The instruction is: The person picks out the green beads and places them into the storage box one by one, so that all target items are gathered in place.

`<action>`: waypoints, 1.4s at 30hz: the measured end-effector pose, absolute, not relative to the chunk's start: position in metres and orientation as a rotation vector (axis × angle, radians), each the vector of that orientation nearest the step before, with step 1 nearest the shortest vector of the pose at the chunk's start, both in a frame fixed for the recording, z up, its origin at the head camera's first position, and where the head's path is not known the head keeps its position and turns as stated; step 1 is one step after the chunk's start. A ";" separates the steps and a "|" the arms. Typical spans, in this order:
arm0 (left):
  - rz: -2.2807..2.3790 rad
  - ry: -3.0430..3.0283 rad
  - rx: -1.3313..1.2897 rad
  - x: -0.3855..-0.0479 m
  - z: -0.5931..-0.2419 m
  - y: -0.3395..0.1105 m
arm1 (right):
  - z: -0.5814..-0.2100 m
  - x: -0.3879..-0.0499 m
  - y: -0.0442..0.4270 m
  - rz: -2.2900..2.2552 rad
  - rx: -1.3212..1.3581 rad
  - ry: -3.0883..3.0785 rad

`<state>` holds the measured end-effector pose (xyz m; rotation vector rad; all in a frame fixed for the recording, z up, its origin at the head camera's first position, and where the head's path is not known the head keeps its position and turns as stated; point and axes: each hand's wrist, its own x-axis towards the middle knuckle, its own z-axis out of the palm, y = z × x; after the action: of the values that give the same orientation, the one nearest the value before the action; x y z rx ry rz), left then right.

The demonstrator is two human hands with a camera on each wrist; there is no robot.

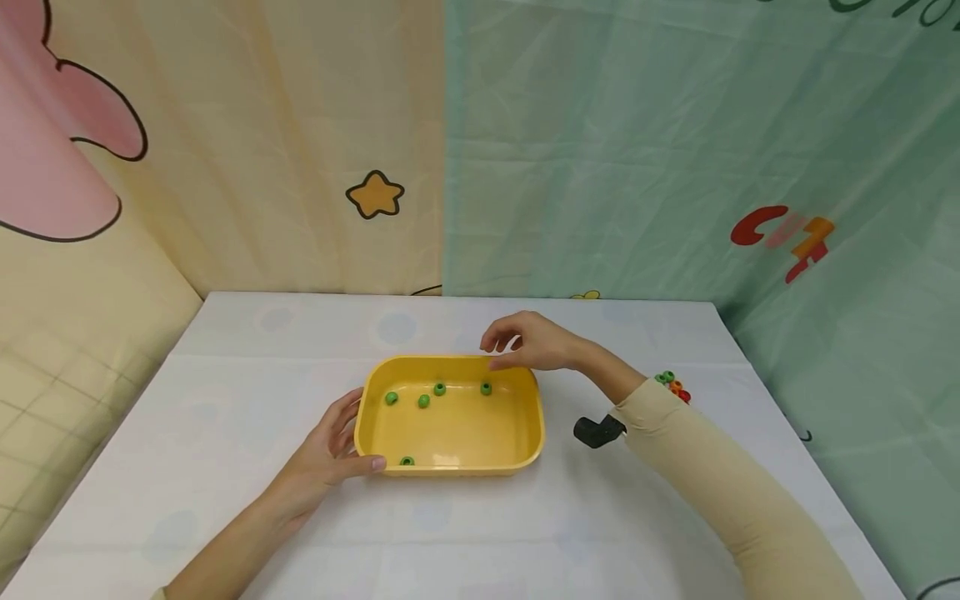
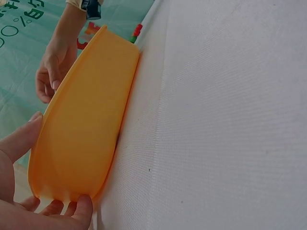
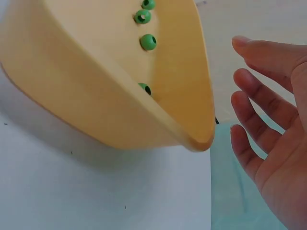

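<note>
A yellow plastic tray (image 1: 465, 437) with raised walls stands on the table; several green beads (image 1: 423, 401) lie scattered inside it. My left hand (image 1: 333, 446) holds the tray's left end, thumb on the rim near the front corner and fingers against the outer wall, as the left wrist view also shows. Over the tray's far right corner hovers my right hand (image 1: 536, 342). Its fingers (image 3: 261, 96) are spread and loosely bent, with nothing between them and apart from the rim in the right wrist view.
A small cluster of green, orange and red beads (image 1: 673, 385) lies on the table right of the tray, partly behind the right forearm. A black device (image 1: 598, 432) shows at the right sleeve. Printed curtains (image 1: 600, 167) hang behind the white-covered table (image 1: 225, 400).
</note>
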<state>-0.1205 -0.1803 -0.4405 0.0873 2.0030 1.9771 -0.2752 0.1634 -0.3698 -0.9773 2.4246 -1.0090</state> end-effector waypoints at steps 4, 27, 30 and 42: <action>1.978 2.002 0.079 -0.121 -0.440 -0.180 | -0.372 -0.274 0.176 -1.032 -0.942 2.438; 1.981 2.001 0.099 -0.121 -0.441 -0.178 | -0.400 -0.267 0.275 -1.112 -0.653 2.589; 1.973 2.008 0.086 -0.121 -0.440 -0.179 | -0.402 -0.266 0.286 -1.122 -0.635 2.601; 1.971 2.003 0.091 -0.120 -0.437 -0.179 | -0.394 -0.258 0.327 -1.122 -0.563 2.665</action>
<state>-0.1199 -0.1786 -0.4370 0.0908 2.0034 1.9713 -0.2575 0.3274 -0.3939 -0.5626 2.6648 -1.1222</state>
